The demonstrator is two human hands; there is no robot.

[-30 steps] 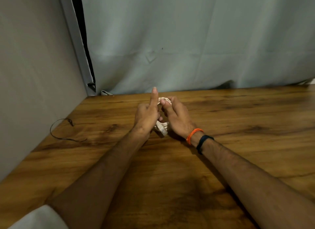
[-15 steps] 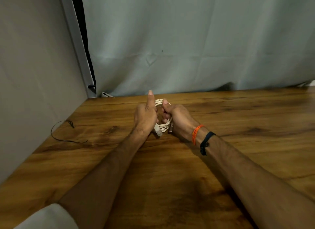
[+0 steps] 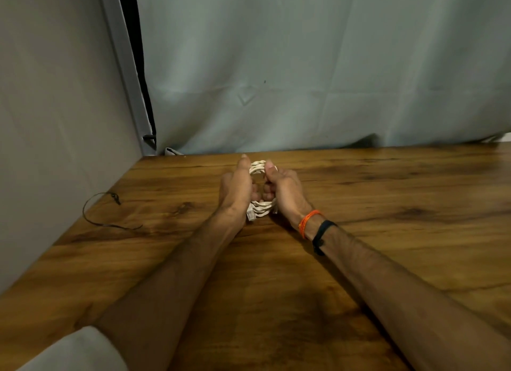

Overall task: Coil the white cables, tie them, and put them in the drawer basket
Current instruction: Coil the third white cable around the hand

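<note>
Coiled white cable point(image 3: 260, 208), several loops, held upright between both hands just above the wooden surface point(image 3: 387, 204), far centre. White connector end sticks out at the coil's lower left. Left hand point(image 3: 235, 189) grips the coil's left side, index finger extended up along it. Right hand point(image 3: 282, 189) grips the right side, fingers curled through the loops. Orange thread and black band on right wrist. Thin black wire point(image 3: 102, 213) lies well apart, left, near the grey wall.
</note>
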